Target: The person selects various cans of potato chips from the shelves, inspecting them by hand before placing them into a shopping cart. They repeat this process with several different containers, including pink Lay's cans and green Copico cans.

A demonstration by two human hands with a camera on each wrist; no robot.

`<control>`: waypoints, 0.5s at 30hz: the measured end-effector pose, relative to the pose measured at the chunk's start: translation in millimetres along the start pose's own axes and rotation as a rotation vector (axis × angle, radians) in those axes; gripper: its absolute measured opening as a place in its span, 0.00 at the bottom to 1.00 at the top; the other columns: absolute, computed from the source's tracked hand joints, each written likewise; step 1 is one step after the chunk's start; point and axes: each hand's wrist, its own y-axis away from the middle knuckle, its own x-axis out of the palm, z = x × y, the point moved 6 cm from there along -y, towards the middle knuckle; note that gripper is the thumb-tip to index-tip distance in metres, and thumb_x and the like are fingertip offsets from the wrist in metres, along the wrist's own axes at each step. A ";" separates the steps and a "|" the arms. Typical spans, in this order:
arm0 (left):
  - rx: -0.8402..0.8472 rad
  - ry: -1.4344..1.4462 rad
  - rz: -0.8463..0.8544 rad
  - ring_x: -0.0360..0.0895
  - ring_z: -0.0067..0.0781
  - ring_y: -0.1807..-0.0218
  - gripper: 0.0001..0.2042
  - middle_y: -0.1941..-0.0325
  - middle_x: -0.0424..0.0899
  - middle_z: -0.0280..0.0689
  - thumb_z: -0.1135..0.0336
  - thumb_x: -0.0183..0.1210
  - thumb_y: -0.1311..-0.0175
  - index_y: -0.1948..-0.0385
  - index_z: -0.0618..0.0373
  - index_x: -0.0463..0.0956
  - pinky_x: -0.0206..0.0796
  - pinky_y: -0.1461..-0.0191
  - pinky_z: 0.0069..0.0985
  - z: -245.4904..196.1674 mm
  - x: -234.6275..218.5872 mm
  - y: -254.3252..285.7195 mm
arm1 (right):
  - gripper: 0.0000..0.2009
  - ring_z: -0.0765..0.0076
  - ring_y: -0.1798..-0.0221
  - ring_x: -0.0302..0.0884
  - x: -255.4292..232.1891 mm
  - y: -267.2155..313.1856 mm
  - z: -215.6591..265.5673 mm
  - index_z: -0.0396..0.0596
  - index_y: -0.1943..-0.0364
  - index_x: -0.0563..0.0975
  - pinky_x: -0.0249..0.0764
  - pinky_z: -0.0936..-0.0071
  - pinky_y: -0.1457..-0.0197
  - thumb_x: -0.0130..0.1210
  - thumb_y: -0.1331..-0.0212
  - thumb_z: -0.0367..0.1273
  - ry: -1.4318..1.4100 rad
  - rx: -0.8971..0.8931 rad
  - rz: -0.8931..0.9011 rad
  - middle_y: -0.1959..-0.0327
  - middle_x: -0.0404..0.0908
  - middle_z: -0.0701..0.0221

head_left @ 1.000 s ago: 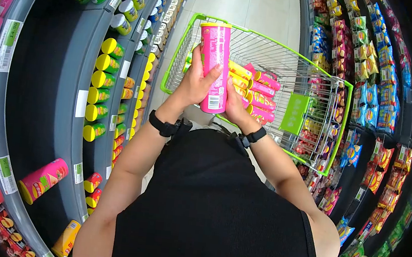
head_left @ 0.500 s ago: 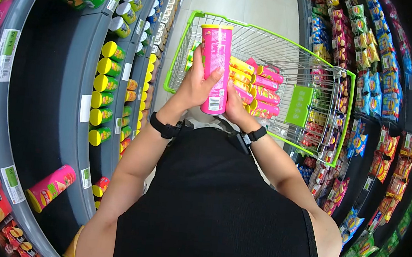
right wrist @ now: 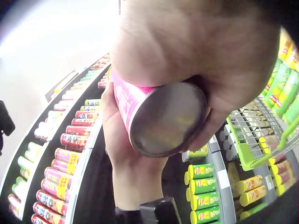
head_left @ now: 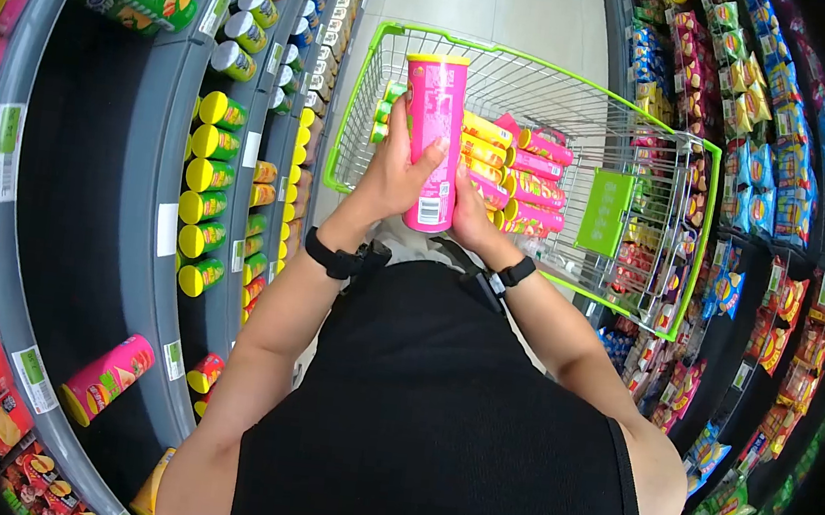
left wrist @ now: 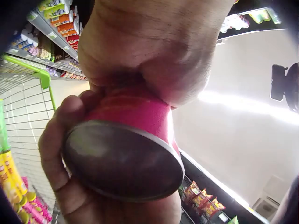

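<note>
My left hand (head_left: 393, 177) and right hand (head_left: 469, 213) stay wrapped around the pink can (head_left: 433, 129), now raised slightly above the cart (head_left: 371, 82), barcode facing me.

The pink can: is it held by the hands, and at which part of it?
Yes. Both the left hand and the right hand grip the pink can around its lower end, near the metal base.

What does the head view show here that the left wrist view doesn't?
Only the head view shows the pink can's yellow lid and barcode, the cans lying in the cart, and the pink can lying on the left shelf. Only the left wrist view shows the can's metal bottom close up. Both show the left hand and right hand gripping the can over the green-rimmed cart.
</note>
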 end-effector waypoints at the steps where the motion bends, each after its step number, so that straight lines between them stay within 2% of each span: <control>1: -0.004 -0.014 -0.006 0.74 0.44 0.37 0.37 0.38 0.72 0.55 0.62 0.57 0.30 0.29 0.68 0.43 0.65 0.34 0.37 5.5 6.0 -2.8 | 0.28 0.69 0.39 0.76 -6.2 -0.7 -1.7 0.44 0.32 0.64 0.73 0.68 0.34 0.27 0.21 0.50 -0.011 -0.011 -0.011 0.38 0.76 0.64; 5: -0.084 -0.057 -0.033 0.71 0.46 0.34 0.38 0.35 0.69 0.55 0.63 0.57 0.31 0.29 0.68 0.42 0.62 0.32 0.38 31.2 22.9 -17.5 | 0.28 0.67 0.39 0.78 -35.9 -8.2 -6.9 0.45 0.31 0.64 0.75 0.67 0.35 0.28 0.21 0.50 -0.077 -0.013 -0.016 0.38 0.76 0.64; 6: -0.092 -0.106 -0.054 0.74 0.49 0.37 0.38 0.39 0.73 0.56 0.63 0.58 0.32 0.29 0.68 0.42 0.65 0.34 0.38 28.1 27.5 -22.5 | 0.27 0.68 0.38 0.77 -46.6 -11.8 -7.7 0.46 0.30 0.62 0.74 0.66 0.35 0.29 0.21 0.49 -0.054 0.005 0.001 0.37 0.75 0.64; 9: -0.326 -0.219 -0.074 0.77 0.55 0.40 0.39 0.42 0.77 0.60 0.62 0.58 0.32 0.29 0.69 0.42 0.69 0.37 0.40 24.6 44.8 -28.4 | 0.27 0.74 0.42 0.76 -76.0 -15.0 -5.9 0.42 0.33 0.67 0.72 0.73 0.37 0.31 0.21 0.48 -0.022 0.026 -0.011 0.42 0.78 0.66; 10: -0.242 -0.351 -0.058 0.78 0.59 0.42 0.40 0.44 0.78 0.62 0.59 0.59 0.33 0.29 0.69 0.43 0.71 0.41 0.42 42.2 45.8 -30.7 | 0.27 0.75 0.44 0.76 -85.7 -15.3 2.5 0.41 0.34 0.68 0.72 0.74 0.38 0.32 0.21 0.48 0.022 0.039 -0.020 0.43 0.78 0.66; 11: -0.285 -0.383 -0.008 0.77 0.59 0.41 0.39 0.43 0.77 0.61 0.57 0.59 0.32 0.29 0.68 0.46 0.70 0.40 0.43 57.2 49.0 -31.8 | 0.29 0.71 0.40 0.74 -94.9 -13.4 18.4 0.39 0.33 0.67 0.69 0.72 0.34 0.32 0.21 0.49 0.167 0.087 -0.008 0.39 0.76 0.64; 12: -0.325 -0.415 0.042 0.76 0.60 0.39 0.38 0.41 0.76 0.61 0.56 0.58 0.32 0.29 0.68 0.48 0.69 0.39 0.44 70.8 52.9 -31.5 | 0.29 0.68 0.35 0.70 -121.1 -20.9 15.9 0.37 0.31 0.65 0.63 0.70 0.30 0.34 0.21 0.49 0.348 0.019 0.027 0.35 0.73 0.62; 13: -0.367 -0.631 0.143 0.75 0.60 0.39 0.37 0.41 0.77 0.60 0.54 0.57 0.31 0.29 0.67 0.51 0.68 0.38 0.45 94.2 58.8 -23.4 | 0.29 0.66 0.31 0.66 -140.4 -24.0 24.2 0.37 0.29 0.63 0.58 0.68 0.26 0.37 0.22 0.47 0.489 -0.075 -0.017 0.32 0.70 0.61; 14: -0.408 -0.849 0.230 0.74 0.60 0.38 0.35 0.41 0.77 0.59 0.52 0.56 0.31 0.30 0.67 0.54 0.66 0.36 0.46 110.2 63.9 -16.6 | 0.25 0.68 0.34 0.68 -165.3 -27.5 25.1 0.39 0.32 0.67 0.62 0.69 0.29 0.41 0.22 0.43 0.550 -0.117 -0.068 0.36 0.73 0.63; 15: -0.534 -0.758 0.323 0.72 0.60 0.37 0.32 0.41 0.77 0.58 0.49 0.54 0.30 0.33 0.65 0.63 0.64 0.35 0.46 107.9 76.7 -15.6 | 0.22 0.69 0.33 0.66 -208.5 -41.6 1.7 0.42 0.34 0.67 0.60 0.72 0.29 0.41 0.22 0.42 0.576 0.070 -0.079 0.37 0.72 0.66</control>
